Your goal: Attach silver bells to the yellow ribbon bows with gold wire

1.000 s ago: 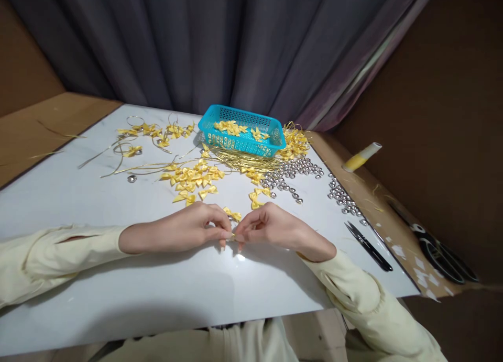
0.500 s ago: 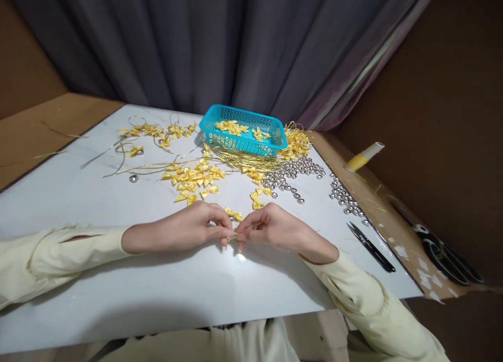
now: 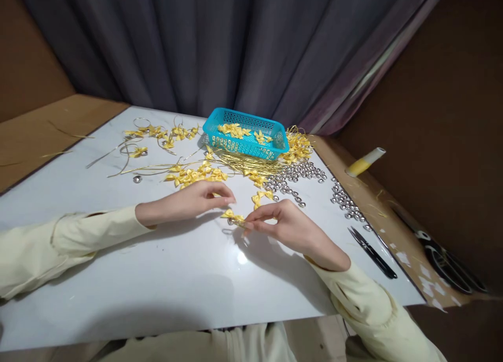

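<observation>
My right hand (image 3: 271, 220) pinches a yellow ribbon bow (image 3: 232, 216) by its right end, just above the tabletop. A small round silver piece, which looks like a bell, shows under the bow, and a thin wire loop (image 3: 227, 231) sits below. Up and to the left, my left hand (image 3: 200, 197) is apart from that bow. Its thumb and forefinger come together at the tips; whether something thin is between them I cannot make out. Behind it lies a pile of yellow ribbon bows (image 3: 196, 173), partly covered by the hand.
A turquoise basket (image 3: 245, 147) with bows stands at the back, gold cords (image 3: 251, 163) in front of it. Small silver pieces (image 3: 294, 174) lie scattered at right, near black thread snips (image 3: 373, 252). Beyond the board's edge are large scissors (image 3: 448, 262) and a yellow-and-white tube (image 3: 365, 162).
My hands were together at the bow; my left hand has moved up and away from it. My right hand keeps its pinch, and the bow now shows more fully.
</observation>
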`<state>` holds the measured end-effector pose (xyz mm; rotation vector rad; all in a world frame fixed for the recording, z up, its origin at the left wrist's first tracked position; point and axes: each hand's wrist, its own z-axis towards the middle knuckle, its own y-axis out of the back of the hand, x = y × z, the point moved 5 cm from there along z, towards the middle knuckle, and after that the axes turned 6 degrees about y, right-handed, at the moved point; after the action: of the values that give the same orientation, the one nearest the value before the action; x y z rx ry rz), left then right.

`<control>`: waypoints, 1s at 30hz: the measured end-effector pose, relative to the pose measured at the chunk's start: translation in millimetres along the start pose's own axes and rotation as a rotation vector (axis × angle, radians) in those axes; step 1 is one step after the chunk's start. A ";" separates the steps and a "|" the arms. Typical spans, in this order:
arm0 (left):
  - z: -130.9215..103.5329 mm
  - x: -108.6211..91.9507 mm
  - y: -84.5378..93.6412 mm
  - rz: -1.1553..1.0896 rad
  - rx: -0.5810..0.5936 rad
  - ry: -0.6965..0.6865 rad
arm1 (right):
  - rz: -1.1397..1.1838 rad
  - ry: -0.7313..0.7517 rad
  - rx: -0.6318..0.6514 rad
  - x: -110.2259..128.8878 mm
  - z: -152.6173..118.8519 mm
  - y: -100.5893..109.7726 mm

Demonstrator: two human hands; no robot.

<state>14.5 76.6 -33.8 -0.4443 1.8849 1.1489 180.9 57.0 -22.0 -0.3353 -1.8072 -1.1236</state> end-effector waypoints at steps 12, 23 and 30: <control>6.2 16.1 -19.9 0.267 0.005 -0.213 | 0.346 -0.102 0.089 -15.6 10.2 -5.9; -11.5 -6.6 -20.1 0.365 -0.042 -0.240 | -0.127 0.123 0.008 4.5 -1.0 8.2; -11.8 -8.6 -17.4 0.308 0.023 -0.219 | -0.266 0.250 -0.015 10.6 -3.4 9.6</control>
<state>25.2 56.6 -33.9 -0.0103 1.8110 1.3155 183.5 56.9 -7.5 0.0402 -1.6526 -1.3005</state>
